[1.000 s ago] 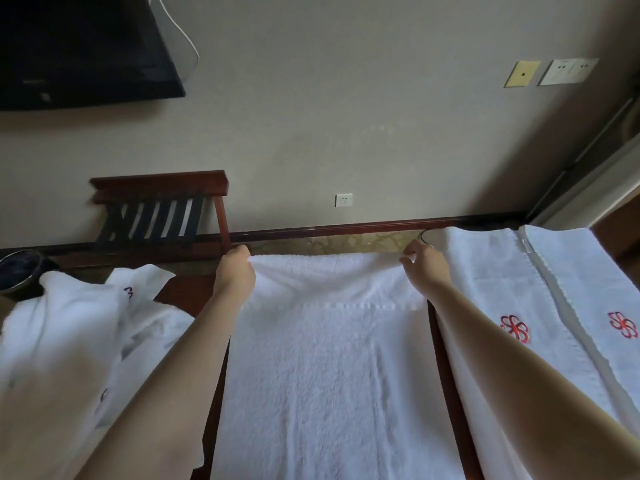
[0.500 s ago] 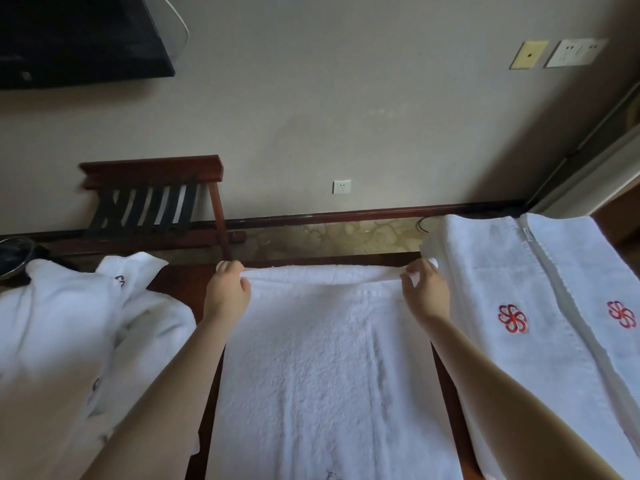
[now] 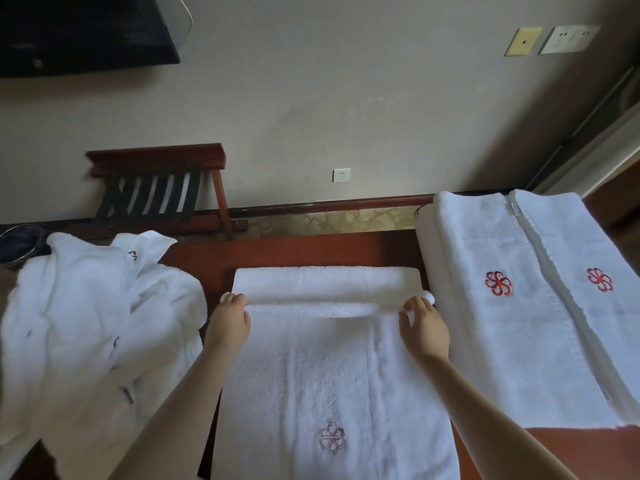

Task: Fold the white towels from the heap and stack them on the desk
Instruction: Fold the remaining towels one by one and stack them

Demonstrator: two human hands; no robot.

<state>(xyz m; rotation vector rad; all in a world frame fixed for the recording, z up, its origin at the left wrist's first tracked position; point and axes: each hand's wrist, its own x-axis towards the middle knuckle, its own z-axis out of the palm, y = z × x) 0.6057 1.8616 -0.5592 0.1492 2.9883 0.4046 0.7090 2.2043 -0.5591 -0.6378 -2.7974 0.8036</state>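
A white towel (image 3: 329, 368) lies lengthwise on the dark red desk (image 3: 304, 249) in front of me, a faint flower emblem near its close end. Its far end is turned over toward me in a fold. My left hand (image 3: 230, 320) grips the left corner of that folded edge, and my right hand (image 3: 420, 323) pinches the right corner. A heap of crumpled white towels (image 3: 86, 323) sits at the left. At the right lies a stack of folded towels (image 3: 519, 306) with red flower emblems.
A wooden luggage rack (image 3: 159, 185) stands against the wall beyond the desk's far left. A dark screen (image 3: 83, 32) hangs at top left. A dark round bin (image 3: 20, 240) shows at the left edge. Patterned floor runs between desk and wall.
Both hands have drawn the towel's far edge back toward me, laying it over in a fold. The view has tilted down, so the emblem near the close end now shows.
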